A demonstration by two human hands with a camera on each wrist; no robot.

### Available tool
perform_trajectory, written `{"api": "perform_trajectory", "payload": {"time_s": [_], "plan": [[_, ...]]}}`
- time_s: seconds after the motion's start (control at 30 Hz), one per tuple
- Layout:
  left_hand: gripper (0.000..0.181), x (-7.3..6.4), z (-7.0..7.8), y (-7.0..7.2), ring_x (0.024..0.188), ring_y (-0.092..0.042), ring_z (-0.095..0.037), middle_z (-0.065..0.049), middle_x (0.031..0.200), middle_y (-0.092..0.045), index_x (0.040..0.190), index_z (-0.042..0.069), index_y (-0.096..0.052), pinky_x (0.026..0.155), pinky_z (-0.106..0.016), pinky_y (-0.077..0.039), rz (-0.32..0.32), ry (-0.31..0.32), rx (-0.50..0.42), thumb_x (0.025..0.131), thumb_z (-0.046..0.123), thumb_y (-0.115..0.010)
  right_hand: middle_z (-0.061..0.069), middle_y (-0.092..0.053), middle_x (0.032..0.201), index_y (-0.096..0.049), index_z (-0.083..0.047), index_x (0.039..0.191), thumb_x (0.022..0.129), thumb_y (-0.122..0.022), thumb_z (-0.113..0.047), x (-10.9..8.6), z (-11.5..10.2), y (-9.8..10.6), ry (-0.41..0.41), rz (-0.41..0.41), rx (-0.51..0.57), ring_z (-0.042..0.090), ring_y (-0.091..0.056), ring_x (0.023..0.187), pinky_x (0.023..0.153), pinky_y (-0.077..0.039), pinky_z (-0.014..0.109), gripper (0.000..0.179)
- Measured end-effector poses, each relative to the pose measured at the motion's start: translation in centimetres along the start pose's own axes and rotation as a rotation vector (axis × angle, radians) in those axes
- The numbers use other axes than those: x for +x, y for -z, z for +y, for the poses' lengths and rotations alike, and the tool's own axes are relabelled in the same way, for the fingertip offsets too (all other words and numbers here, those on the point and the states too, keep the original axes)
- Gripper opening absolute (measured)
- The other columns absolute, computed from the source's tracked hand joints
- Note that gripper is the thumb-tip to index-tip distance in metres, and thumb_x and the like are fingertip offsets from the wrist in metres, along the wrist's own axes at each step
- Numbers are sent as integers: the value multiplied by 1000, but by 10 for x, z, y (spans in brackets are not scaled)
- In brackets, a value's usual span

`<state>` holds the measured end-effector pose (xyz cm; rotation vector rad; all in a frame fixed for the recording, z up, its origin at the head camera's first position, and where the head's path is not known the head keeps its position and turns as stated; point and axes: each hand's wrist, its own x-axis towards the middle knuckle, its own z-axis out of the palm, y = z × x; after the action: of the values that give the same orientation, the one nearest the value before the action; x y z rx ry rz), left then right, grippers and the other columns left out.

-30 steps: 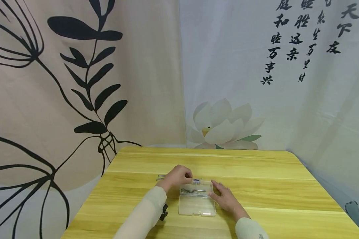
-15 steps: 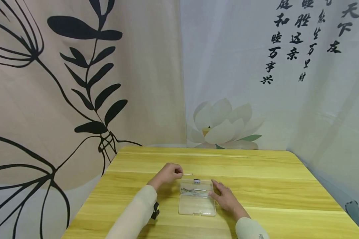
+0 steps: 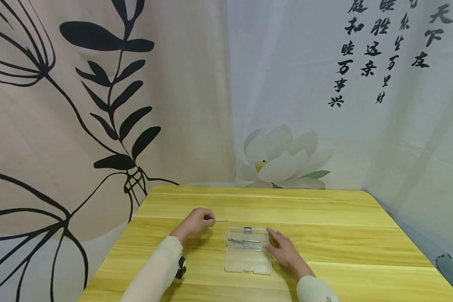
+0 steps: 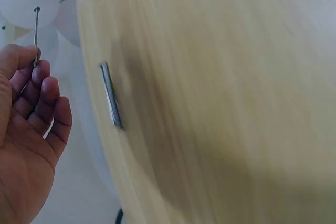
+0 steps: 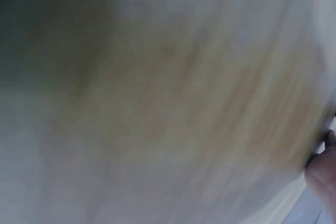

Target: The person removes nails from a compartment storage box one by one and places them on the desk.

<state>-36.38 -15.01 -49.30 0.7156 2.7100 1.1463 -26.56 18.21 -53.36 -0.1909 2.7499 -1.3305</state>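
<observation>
My left hand (image 3: 196, 221) is above the table, left of a clear plastic case. It pinches a thin metal rod (image 4: 36, 30) with a small rounded tip between thumb and forefinger; the rod's exact kind is unclear. Below that hand, a narrow bundle of metal pieces (image 4: 111, 97) lies on the table in the left wrist view. The clear plastic case (image 3: 248, 261) stands with its lid opened flat, and several thin metal pieces (image 3: 243, 242) lie inside. My right hand (image 3: 287, 253) rests with fairly straight fingers against the case's right side. Blur fills most of the right wrist view.
A small blue-and-white piece (image 3: 248, 230) sits at the far side of the case. The wooden table (image 3: 343, 239) extends to both sides, with its far edge against a printed curtain (image 3: 196, 105).
My left hand has moved left, from the far edge of the case to beyond its left side, carrying the thin metal rod. My right hand has stayed at the case.
</observation>
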Motion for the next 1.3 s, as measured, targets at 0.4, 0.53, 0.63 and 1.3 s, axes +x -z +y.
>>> {"api": "perform_trajectory", "payload": {"time_s": [0.4,0.53,0.63,1.3], "plan": [[12,-24,-26,13,66,-46,-14,-10,83,-63,95,3,-70,61,-30,-41,27,62,6,99,10,-62,30,-29,154,-39,-11,153,100,-59,-36,-1,0,-1,9,12,-15,54,-13,142,111,-5,68,62],[11,-27,-31,14,67,-48,-14,-8,81,-63,95,2,-70,61,-31,-42,36,61,9,98,9,-63,29,-29,154,-39,-11,153,100,-60,-36,-1,0,-1,5,6,-13,54,-12,142,110,-6,69,62],[10,-28,-34,13,67,-48,-14,-7,80,-62,94,2,-71,61,-30,-42,48,65,16,98,8,-63,29,-28,155,-39,-12,153,100,-60,-36,0,0,-1,-1,3,-5,55,-11,143,110,-5,69,62],[8,-24,-42,5,70,-51,-14,1,80,-62,89,8,-72,65,-33,-44,106,137,98,95,8,-66,29,-28,154,-39,-11,153,100,-60,-35,1,0,-2,-6,10,-8,53,-12,143,111,-5,68,62]]}}
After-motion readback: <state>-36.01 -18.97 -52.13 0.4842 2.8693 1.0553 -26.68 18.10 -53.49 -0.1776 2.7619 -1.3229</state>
